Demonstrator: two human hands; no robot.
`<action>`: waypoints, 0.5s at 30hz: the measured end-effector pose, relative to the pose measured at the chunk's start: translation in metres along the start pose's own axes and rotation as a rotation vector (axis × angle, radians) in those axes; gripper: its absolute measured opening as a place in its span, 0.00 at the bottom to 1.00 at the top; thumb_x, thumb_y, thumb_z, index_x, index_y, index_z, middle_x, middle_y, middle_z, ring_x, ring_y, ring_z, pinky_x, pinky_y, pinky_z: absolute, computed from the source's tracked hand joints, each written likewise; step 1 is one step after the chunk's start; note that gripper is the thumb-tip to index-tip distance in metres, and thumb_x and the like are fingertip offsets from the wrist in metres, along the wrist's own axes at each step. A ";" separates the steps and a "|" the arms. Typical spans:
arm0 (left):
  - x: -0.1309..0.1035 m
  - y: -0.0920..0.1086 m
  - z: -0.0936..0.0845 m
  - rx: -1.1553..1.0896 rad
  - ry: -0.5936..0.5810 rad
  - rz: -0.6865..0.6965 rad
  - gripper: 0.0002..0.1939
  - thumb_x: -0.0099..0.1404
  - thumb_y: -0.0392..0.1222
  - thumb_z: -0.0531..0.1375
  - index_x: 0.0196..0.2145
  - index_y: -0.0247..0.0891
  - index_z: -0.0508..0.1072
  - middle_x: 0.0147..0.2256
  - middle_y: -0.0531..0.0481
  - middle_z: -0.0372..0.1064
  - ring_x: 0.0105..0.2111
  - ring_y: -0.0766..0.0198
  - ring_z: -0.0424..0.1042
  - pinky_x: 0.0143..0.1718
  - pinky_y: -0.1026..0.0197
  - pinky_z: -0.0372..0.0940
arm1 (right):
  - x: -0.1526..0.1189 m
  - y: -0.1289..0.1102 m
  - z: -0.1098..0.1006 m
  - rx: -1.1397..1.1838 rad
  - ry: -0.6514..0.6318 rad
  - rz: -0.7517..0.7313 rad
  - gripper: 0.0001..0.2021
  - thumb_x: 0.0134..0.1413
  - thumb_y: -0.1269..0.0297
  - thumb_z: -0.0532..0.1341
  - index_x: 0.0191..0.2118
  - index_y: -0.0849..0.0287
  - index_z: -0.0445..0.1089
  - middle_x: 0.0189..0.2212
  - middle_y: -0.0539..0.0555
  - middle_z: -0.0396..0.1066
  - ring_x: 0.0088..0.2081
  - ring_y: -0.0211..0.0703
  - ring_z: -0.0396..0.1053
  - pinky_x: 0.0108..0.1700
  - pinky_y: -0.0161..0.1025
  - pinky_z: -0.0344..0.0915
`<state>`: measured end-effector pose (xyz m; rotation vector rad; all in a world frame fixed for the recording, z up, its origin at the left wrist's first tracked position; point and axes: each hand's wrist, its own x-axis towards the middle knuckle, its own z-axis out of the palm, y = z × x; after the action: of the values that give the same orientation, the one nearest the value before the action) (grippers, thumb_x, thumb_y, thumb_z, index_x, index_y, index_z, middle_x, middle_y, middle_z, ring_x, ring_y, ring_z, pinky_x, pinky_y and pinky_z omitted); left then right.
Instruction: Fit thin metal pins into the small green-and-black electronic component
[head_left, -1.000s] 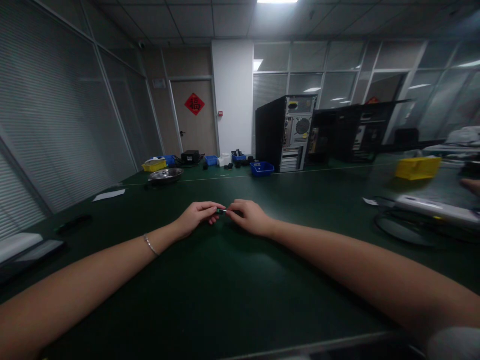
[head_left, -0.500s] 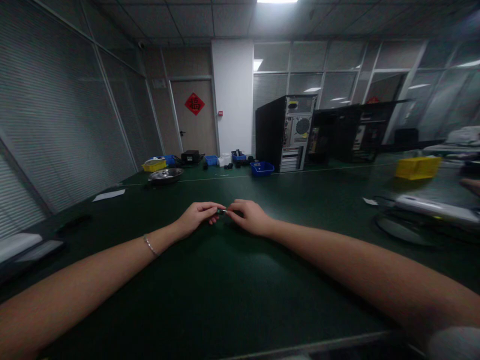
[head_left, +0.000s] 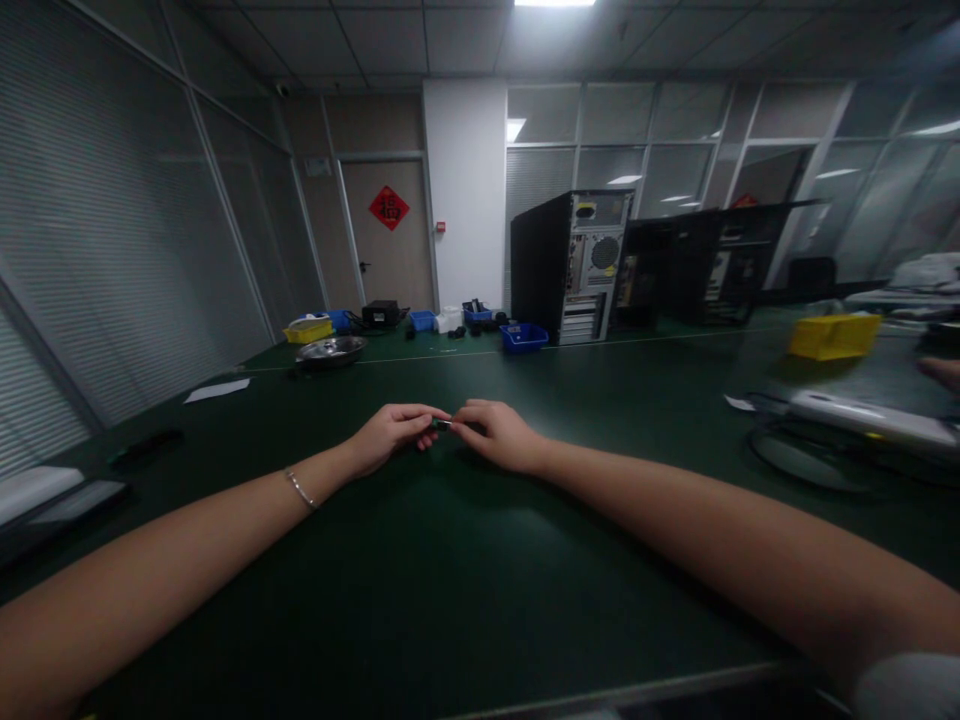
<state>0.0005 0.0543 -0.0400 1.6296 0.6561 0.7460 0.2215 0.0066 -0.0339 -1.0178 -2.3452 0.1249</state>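
Note:
Over the green tabletop (head_left: 420, 580), my two hands meet near the middle of the view. My left hand (head_left: 391, 436), with a bracelet at the wrist, pinches a small green piece with a pale, shiny end (head_left: 441, 425); it looks like a tiny circuit board, but its kind is too small to tell. Its shiny end points toward my right hand (head_left: 498, 434), whose thumb and forefinger close on that end. The fingers cover much of the piece.
At the back stand a metal bowl (head_left: 331, 350), a blue bin (head_left: 523, 338) and a black computer case (head_left: 570, 268). A yellow basket (head_left: 834, 337) and a white device with cables (head_left: 874, 415) lie right. Another person's hand (head_left: 941, 372) shows at the right edge.
Both hands keep their places and their hold on the small piece. Only very slight shifts of the fingers and arms show.

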 end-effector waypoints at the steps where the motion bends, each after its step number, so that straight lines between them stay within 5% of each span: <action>1: 0.000 0.001 0.001 0.002 0.004 0.001 0.15 0.60 0.42 0.61 0.44 0.33 0.76 0.32 0.46 0.71 0.30 0.64 0.67 0.35 0.59 0.61 | 0.000 0.000 0.000 0.002 0.002 0.004 0.12 0.63 0.62 0.53 0.41 0.60 0.72 0.34 0.54 0.69 0.35 0.39 0.65 0.36 0.33 0.58; 15: 0.003 0.001 0.005 0.083 0.176 0.057 0.12 0.58 0.42 0.64 0.39 0.35 0.71 0.29 0.53 0.68 0.28 0.68 0.68 0.32 0.63 0.63 | 0.002 0.006 0.005 0.004 0.043 0.073 0.12 0.63 0.61 0.54 0.39 0.60 0.72 0.33 0.54 0.68 0.34 0.38 0.65 0.36 0.34 0.57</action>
<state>0.0066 0.0532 -0.0394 1.6760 0.7775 0.9219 0.2210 0.0133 -0.0391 -1.0938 -2.2692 0.1339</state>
